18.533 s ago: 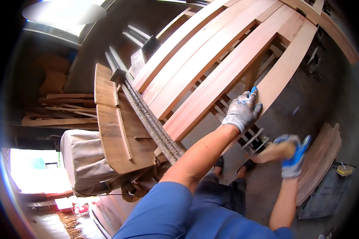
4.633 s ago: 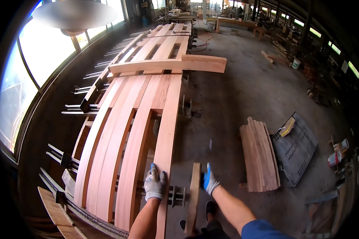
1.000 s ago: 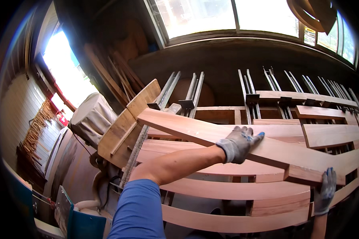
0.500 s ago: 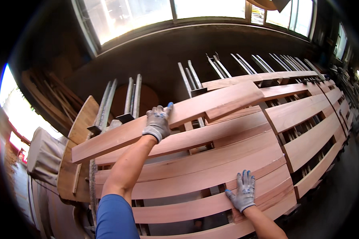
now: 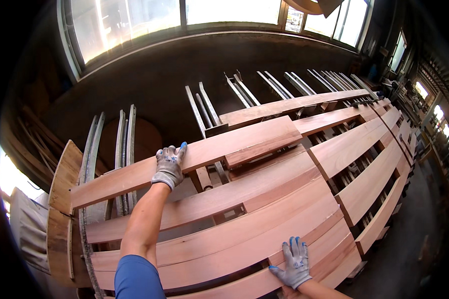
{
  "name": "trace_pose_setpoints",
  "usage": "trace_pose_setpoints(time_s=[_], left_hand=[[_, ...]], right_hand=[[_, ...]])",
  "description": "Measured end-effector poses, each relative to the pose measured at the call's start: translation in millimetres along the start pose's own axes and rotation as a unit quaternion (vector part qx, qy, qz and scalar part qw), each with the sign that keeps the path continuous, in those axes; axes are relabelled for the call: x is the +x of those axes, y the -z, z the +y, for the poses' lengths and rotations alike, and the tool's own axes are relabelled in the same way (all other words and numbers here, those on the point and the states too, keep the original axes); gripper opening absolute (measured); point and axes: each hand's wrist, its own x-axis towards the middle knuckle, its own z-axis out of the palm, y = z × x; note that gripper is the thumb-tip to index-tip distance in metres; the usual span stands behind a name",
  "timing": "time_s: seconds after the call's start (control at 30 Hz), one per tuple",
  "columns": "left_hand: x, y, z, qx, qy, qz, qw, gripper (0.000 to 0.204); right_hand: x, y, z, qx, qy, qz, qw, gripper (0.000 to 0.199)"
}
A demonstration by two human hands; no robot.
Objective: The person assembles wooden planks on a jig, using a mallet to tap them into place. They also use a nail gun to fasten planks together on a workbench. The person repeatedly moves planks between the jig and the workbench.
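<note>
Evidently long, stiff, heavy: top plank (image 5: 194, 159) under flat left hand (image 5: 169, 167), ungripped; right hand (image 5: 294, 261) spread, empty, nearer than plank.

- We see strong daylight entering through the windows (image 5: 184, 12), which are overexposed.
- The wall (image 5: 159, 74) beneath stays dark.
- Straight boards (image 5: 264, 199) bend toward the black fisheye rim.
</note>
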Motion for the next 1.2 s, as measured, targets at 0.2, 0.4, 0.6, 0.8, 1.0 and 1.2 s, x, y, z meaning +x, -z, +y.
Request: trace_pose_setpoints(time_s=[0.2,0.4,0.6,0.8,1.0,1.2], left_hand=[[11,-25,-3,0.022,-0.032,0.004,0.999,0.089],[7,-46,0,-0.012,-0.026,-0.053,0.998,0.087],[7,-56,-3,-0.039,-0.059,-0.036,0.997,0.089],[7,-55,-9,-0.060,-0.062,-0.065,0.994,0.092],[3,-52,-11,-0.046,-0.054,-0.088,0.994,0.097],[4,-50,-9,-0.033,-0.047,-0.107,0.993,0.104]], right_hand=[[-2,-3,0,-0.010,-0.013,-0.018,1.000,0.104],[0,-5,0,-0.019,-0.017,-0.028,0.999,0.107],[-2,-6,3,-0.020,-0.018,-0.018,0.999,0.106],[0,-2,0,-0.017,-0.020,-0.028,0.999,0.107],[-2,-5,2,-0.012,-0.016,-0.019,1.000,0.104],[0,-6,2,-0.013,-0.020,-0.019,1.000,0.105]])
